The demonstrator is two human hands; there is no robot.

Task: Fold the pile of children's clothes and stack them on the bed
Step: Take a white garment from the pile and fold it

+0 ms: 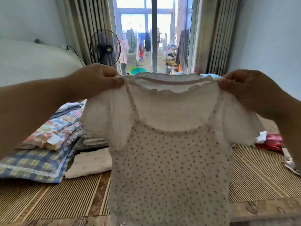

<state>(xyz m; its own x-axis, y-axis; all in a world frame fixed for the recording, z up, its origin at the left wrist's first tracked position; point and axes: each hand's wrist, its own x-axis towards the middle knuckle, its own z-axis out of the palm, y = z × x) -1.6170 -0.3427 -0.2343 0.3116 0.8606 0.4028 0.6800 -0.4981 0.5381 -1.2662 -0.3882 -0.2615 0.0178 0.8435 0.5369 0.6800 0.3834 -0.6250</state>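
Dead centre of the view, a little white top [171, 160] with a tiny flower print and frilly collar hangs spread out above the bed's woven mat [252, 176]. Left hand [96, 79], around 10 o'clock, pinches one shoulder with fingers curled tight on the fabric. Right hand [244, 88], at 2 o'clock, pinches the other shoulder the same way. A colourful folded pile [53, 132] sits at 9 o'clock, with a folded white cloth [91, 162] just beside it. Some red fabric [270, 141] lies at 3 o'clock.
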